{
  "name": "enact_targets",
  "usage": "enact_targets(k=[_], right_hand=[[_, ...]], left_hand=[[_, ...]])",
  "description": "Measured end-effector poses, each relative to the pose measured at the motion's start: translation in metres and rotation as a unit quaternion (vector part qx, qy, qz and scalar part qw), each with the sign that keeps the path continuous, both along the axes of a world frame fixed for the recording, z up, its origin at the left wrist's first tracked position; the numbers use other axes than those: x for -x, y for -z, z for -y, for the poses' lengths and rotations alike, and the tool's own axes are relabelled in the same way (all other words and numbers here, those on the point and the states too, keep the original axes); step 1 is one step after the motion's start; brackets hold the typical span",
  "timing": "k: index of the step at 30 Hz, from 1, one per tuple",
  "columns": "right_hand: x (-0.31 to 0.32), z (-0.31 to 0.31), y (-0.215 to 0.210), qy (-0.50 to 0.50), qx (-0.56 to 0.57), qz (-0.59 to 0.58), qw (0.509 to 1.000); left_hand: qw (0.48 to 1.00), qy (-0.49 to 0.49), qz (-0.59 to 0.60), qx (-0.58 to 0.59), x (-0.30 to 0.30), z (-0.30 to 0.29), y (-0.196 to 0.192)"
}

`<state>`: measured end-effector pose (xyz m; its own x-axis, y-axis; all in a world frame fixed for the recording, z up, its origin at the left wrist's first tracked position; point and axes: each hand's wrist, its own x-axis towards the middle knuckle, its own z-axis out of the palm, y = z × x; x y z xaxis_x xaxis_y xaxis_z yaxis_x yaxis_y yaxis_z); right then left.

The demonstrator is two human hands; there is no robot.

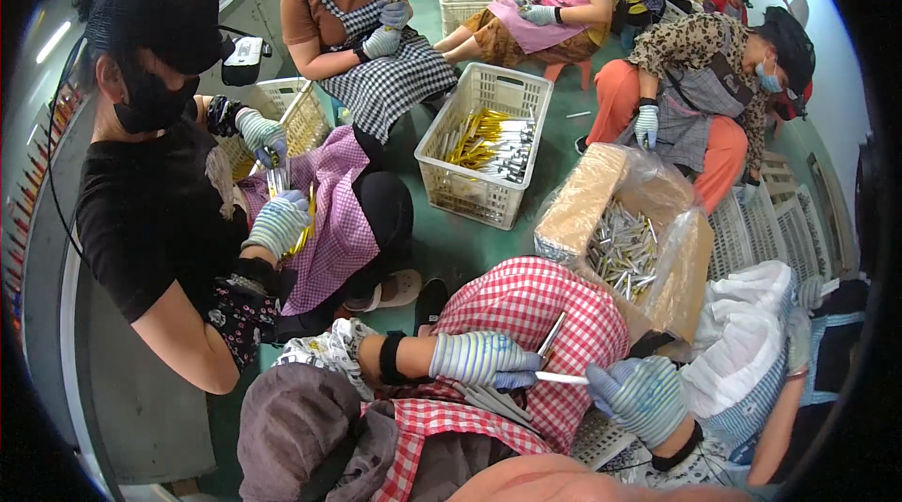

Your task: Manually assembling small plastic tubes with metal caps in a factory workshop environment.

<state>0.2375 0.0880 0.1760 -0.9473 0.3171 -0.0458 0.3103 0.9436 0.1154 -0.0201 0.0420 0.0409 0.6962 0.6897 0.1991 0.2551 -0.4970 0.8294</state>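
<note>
I have two gloved hands at work over my lap, which is covered by a red-and-white checked apron (526,309). My left hand (481,358) is closed, fingers pinching one end of a thin white rod (562,377); a second slim metal piece (552,335) sticks up from the same grip, slanting toward the apron's far edge. My right hand (641,397) is curled shut around the rod's other end, so the rod runs level between both hands above the apron's near edge. A few more flat grey strips (493,400) lie on my lap just below my left hand; I cannot count them exactly. Beyond the apron's right edge stands one cardboard box (587,196) lined with clear plastic and holding a heap of small metal pieces, too many to count. Past it sits one white plastic crate (489,140) with gold and silver parts inside. Four other people sit around the crate in aprons and gloves, the nearest at my left in black with a purple checked apron (338,211). Both my forearms come in low, wrists bent inward toward each other.
</note>
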Motion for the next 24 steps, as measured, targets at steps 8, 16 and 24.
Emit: enact_targets(k=[8,16,24], right_hand=[[-0.016,-0.019,0.065,-0.065,0.084,-0.051,0.993],[-0.017,-0.007,0.093,0.033,0.260,-0.076,0.962],[-0.011,0.027,0.057,0.162,0.220,-0.054,0.961]], left_hand=[[0.984,0.072,-0.165,-0.018,-0.005,-0.021,0.009],[0.974,0.130,-0.186,0.018,-0.011,-0.018,0.037],[0.963,0.102,-0.241,0.064,-0.004,-0.013,-0.015]])
